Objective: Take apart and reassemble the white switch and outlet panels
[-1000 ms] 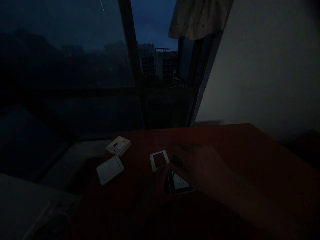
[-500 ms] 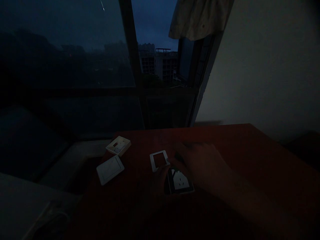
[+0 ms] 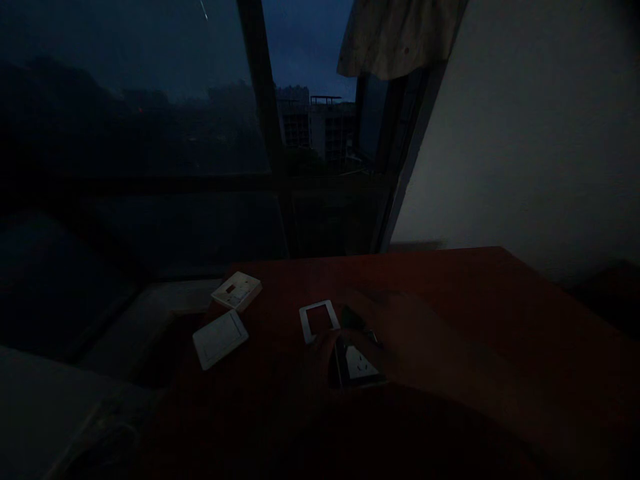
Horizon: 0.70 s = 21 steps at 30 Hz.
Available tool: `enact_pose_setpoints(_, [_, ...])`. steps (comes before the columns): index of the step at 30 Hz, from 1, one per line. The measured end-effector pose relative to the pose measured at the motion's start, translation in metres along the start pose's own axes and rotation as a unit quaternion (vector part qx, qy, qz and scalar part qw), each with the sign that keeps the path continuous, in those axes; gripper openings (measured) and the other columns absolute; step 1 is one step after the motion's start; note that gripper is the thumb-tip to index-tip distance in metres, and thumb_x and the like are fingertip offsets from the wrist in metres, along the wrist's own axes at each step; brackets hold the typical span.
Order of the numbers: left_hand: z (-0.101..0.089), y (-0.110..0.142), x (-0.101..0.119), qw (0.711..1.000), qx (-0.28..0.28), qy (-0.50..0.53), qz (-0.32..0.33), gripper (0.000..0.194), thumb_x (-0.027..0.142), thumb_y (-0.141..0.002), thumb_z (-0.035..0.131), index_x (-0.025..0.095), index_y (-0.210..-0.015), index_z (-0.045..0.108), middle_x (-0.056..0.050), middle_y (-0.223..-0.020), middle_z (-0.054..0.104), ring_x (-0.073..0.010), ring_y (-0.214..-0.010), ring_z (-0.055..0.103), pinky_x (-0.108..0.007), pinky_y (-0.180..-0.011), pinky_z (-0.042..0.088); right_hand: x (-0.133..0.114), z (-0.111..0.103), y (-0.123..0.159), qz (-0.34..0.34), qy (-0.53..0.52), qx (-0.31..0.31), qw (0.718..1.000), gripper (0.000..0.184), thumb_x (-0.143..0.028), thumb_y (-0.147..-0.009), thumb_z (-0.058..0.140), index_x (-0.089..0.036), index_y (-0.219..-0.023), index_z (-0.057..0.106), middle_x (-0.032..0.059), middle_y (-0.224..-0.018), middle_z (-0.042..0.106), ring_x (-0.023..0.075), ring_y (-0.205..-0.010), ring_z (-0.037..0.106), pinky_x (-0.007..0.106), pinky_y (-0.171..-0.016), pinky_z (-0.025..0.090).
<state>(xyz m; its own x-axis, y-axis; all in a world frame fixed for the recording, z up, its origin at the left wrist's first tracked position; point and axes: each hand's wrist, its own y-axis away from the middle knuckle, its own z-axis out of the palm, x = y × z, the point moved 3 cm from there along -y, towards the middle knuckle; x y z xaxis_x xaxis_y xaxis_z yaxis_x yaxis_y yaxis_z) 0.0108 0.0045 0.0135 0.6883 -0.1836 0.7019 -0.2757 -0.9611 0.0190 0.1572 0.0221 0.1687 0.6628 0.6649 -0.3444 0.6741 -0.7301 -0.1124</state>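
The room is very dark. A white socket insert in a dark surround (image 3: 357, 365) lies on the red-brown table (image 3: 450, 280). My right hand (image 3: 400, 333) reaches in from the lower right, its fingers bent over the socket's far and right side. A dim curled finger of my left hand (image 3: 321, 360) comes up from below and presses the socket's left edge. A white square frame (image 3: 319, 320) lies just beyond, touching neither hand. A small dark piece (image 3: 353, 317) sits beside the frame, near my right fingertips.
Two white switch plates lie at the table's left corner, one flat (image 3: 220, 339) and one with a red mark (image 3: 237, 291). A large window (image 3: 150, 133) and a pale curtain (image 3: 395, 37) are behind. A wall (image 3: 525, 133) stands to the right, and pale bedding (image 3: 60, 413) lies at lower left.
My right hand drew back half a second ago, uncovering more of the socket face, and has since come forward over its upper part again. The plates and frame have not moved.
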Motion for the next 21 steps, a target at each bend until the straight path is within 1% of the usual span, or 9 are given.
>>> enact_pose_setpoints(2, [0.0, 0.0, 0.0, 1.0, -0.005, 0.001, 0.008, 0.077, 0.05, -0.066, 0.074, 0.026, -0.133, 0.045, -0.01, -0.132, 0.054, -0.0328, -0.118, 0.053, -0.039, -0.093, 0.045, 0.0, 0.003, -0.001, 0.004, 0.023, 0.013, 1.0, 0.017, -0.03, -0.091, 0.051, -0.021, -0.105, 0.055, 0.0042, -0.094, 0.069, 0.0179, -0.078, 0.064, 0.026, -0.059, 0.036])
enact_pose_setpoints(4, [0.002, 0.0, -0.002, 1.0, -0.004, -0.002, 0.006, 0.077, 0.051, -0.067, 0.074, 0.025, -0.134, 0.045, -0.011, -0.133, 0.053, -0.034, -0.12, 0.051, -0.041, -0.094, 0.044, 0.0, 0.007, -0.004, 0.017, 0.061, 0.024, 0.998, 0.019, -0.036, -0.091, 0.052, -0.021, -0.101, 0.056, 0.0049, -0.092, 0.07, 0.0183, -0.073, 0.065, 0.026, -0.055, 0.033])
enact_pose_setpoints(7, [0.005, 0.0, -0.007, 1.0, 0.0, -0.007, -0.002, 0.083, 0.051, -0.065, 0.074, 0.024, -0.136, 0.042, -0.013, -0.138, 0.049, -0.0373, -0.124, 0.047, -0.045, -0.097, 0.043, 0.004, 0.012, -0.008, 0.066, 0.122, 0.049, 0.989, 0.029, -0.045, -0.09, 0.05, -0.018, -0.098, 0.056, 0.0063, -0.08, 0.071, 0.0193, -0.062, 0.065, 0.026, -0.048, 0.026])
enact_pose_setpoints(10, [0.008, -0.001, -0.011, 1.0, 0.0, -0.009, 0.0, 0.086, 0.051, -0.064, 0.075, 0.026, -0.138, 0.04, -0.012, -0.14, 0.047, -0.0365, -0.124, 0.047, -0.045, -0.097, 0.043, 0.009, 0.015, -0.008, 0.097, 0.144, 0.061, 0.983, 0.037, -0.052, -0.09, 0.047, -0.018, -0.1, 0.055, 0.006, -0.073, 0.07, 0.0216, -0.058, 0.065, 0.027, -0.047, 0.024])
enact_pose_setpoints(12, [0.009, -0.002, -0.012, 1.0, 0.0, -0.008, 0.006, 0.086, 0.05, -0.064, 0.076, 0.027, -0.138, 0.04, -0.011, -0.139, 0.047, -0.0354, -0.123, 0.048, -0.044, -0.097, 0.043, 0.01, 0.014, -0.006, 0.085, 0.114, 0.057, 0.988, 0.033, -0.048, -0.09, 0.047, -0.019, -0.104, 0.053, 0.006, -0.079, 0.07, 0.0223, -0.064, 0.066, 0.027, -0.049, 0.029])
enact_pose_setpoints(16, [0.009, -0.003, -0.013, 1.0, 0.002, -0.007, 0.02, 0.087, 0.048, -0.062, 0.078, 0.025, -0.137, 0.041, -0.012, -0.138, 0.049, -0.0345, -0.122, 0.049, -0.043, -0.097, 0.044, 0.008, 0.01, -0.001, 0.031, -0.004, 0.025, 0.999, 0.023, -0.027, -0.087, 0.053, -0.02, -0.109, 0.05, 0.0053, -0.099, 0.067, 0.0195, -0.082, 0.065, 0.028, -0.062, 0.039])
enact_pose_setpoints(18, [0.01, -0.002, -0.014, 1.0, 0.008, -0.009, 0.022, 0.086, 0.048, -0.064, 0.077, 0.026, -0.138, 0.04, -0.011, -0.138, 0.048, -0.034, -0.122, 0.049, -0.042, -0.097, 0.044, 0.007, 0.01, 0.0, 0.021, -0.032, 0.025, 0.999, 0.019, -0.025, -0.088, 0.051, -0.02, -0.107, 0.051, 0.0049, -0.1, 0.067, 0.0185, -0.084, 0.065, 0.028, -0.065, 0.041])
enact_pose_setpoints(21, [0.012, -0.002, -0.016, 1.0, 0.016, -0.014, 0.022, 0.084, 0.049, -0.065, 0.075, 0.027, -0.138, 0.041, -0.01, -0.138, 0.049, -0.0342, -0.123, 0.049, -0.043, -0.097, 0.044, 0.006, 0.013, 0.0, 0.018, -0.03, 0.043, 0.998, 0.019, -0.026, -0.089, 0.053, -0.021, -0.107, 0.053, 0.0043, -0.098, 0.068, 0.0179, -0.082, 0.065, 0.027, -0.062, 0.039])
